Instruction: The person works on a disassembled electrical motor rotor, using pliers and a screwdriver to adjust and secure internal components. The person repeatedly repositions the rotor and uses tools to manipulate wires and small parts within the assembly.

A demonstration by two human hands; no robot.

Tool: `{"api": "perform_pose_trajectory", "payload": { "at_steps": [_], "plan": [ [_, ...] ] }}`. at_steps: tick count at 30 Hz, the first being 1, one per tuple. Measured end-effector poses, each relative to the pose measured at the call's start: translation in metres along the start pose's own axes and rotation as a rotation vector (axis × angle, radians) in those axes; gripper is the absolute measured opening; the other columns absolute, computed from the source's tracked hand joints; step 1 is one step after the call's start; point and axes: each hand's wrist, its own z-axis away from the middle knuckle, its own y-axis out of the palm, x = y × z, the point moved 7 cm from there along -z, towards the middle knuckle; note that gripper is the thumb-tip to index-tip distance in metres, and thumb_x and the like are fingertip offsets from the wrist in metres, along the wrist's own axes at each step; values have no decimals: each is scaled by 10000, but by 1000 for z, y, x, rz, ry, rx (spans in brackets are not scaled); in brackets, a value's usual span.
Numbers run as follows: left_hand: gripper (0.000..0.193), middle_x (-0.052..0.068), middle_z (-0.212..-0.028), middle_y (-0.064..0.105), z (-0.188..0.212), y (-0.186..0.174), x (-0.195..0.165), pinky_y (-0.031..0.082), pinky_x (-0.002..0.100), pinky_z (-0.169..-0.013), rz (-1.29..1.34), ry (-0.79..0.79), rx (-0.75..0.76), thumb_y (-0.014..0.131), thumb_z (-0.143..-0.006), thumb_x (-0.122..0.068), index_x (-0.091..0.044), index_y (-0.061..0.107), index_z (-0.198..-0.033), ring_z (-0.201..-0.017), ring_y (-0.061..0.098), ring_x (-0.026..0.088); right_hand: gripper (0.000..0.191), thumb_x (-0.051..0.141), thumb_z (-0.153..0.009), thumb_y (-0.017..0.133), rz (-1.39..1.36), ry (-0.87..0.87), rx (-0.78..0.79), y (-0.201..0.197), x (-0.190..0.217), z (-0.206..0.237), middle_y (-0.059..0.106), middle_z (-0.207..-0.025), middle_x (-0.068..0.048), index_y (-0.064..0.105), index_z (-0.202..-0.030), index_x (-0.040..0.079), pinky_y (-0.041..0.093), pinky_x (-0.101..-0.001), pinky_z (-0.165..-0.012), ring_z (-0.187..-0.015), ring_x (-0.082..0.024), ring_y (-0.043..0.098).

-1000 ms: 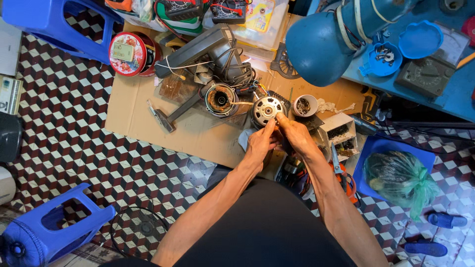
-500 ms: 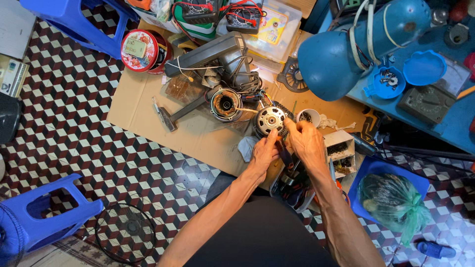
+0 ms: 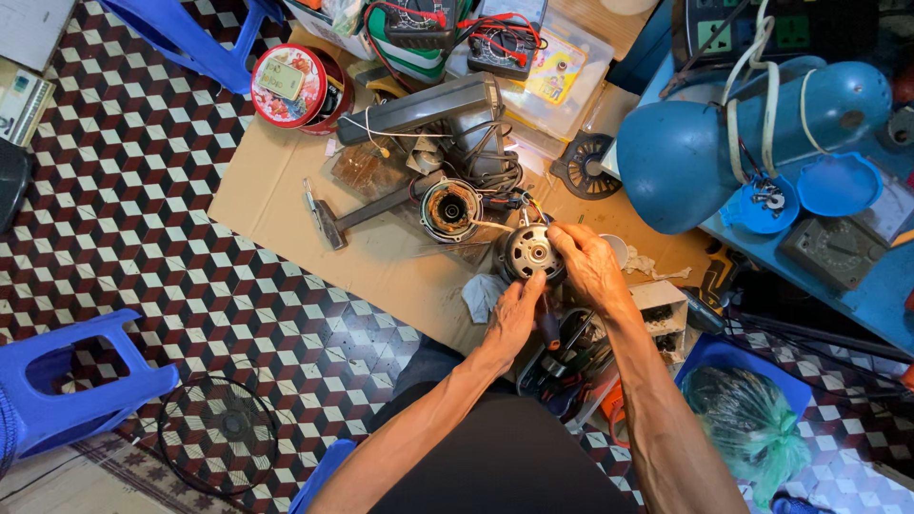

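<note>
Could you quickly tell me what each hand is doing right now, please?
Left hand: fingers closed on the lower edge of the round metal motor.
Right hand: fingers closed over the motor's right side.

A round red tin with a pale label sits beside two meter screens.

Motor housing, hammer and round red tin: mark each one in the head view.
Motor housing (image 3: 529, 251), head view, on its round silver end face.
Hammer (image 3: 327, 225), head view, on its metal head.
Round red tin (image 3: 288, 85), head view, on its lid.
</note>
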Motion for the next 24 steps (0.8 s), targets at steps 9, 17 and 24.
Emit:
{"api": "perform_pose_trajectory", "payload": {
  "at_steps": [9,17,24],
  "plan": [
    [569,114,-843,699,-7,-10,-2,553,313,-605,165,-22,70,559,-979,-542,8,651,-1097,-660,683,176,536,419,-1144,480,25,305,-251,-10,-34,25,660,-971,-277,676,-1169,-79,508,-428,-826,-908,-335,595],
    [575,95,-821,722,-3,-12,-2,543,305,-591,72,-2,-1,579,-943,-561,-14,664,-1099,-647,689,166,585,372,-1100,450,-261,144,-281,45,-64,42,648,-1234,-164,372,-1596,72,505,-344,-862,-1014,-202,616],
    [611,80,-869,738,3,-24,-1,540,282,-686,-72,76,20,554,-976,-605,-26,691,-1114,-768,684,130,622,377,-1035,420,-485,352,-368,74,-58,72,538,-1352,-212,285,-1562,75,554,-367,-858,-1080,-252,635]
  ]
}}
